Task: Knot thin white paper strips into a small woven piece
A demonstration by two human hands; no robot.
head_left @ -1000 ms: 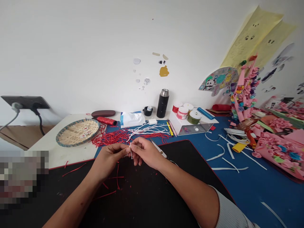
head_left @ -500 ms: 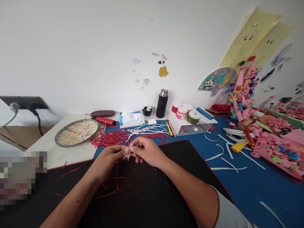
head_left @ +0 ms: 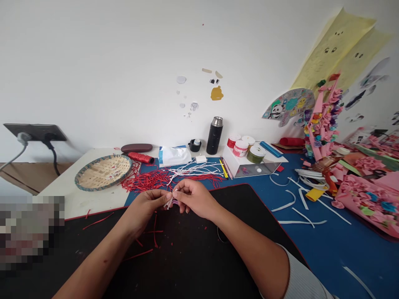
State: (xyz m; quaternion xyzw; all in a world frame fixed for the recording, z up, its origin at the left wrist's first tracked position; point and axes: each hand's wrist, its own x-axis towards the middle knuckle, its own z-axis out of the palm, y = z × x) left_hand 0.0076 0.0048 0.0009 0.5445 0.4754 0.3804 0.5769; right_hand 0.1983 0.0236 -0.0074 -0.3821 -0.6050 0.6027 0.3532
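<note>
My left hand (head_left: 151,204) and my right hand (head_left: 195,198) meet above the far part of the black mat (head_left: 187,253). Between their pinched thumbs and fingers is a short piece of white cord (head_left: 170,203), its ends sticking out. Both hands are closed on it. Something small and purple shows below my right fingertips, too little of it to name. Just beyond the hands lie a bunch of white cords (head_left: 199,169) and a tangle of red cords (head_left: 148,179). Cut red cord pieces (head_left: 155,231) lie on the mat near my left wrist.
A woven basket (head_left: 102,172) and a spool of red cord (head_left: 141,158) stand at the back left. Behind are a black thermos (head_left: 215,136) and a white box (head_left: 232,160) with paint jars. White strips (head_left: 302,222) and pink paper flowers (head_left: 364,189) cover the right side.
The view has shifted slightly, so the scene sits a little further right. My hands stay together, and the white cord between them has tilted a little.
</note>
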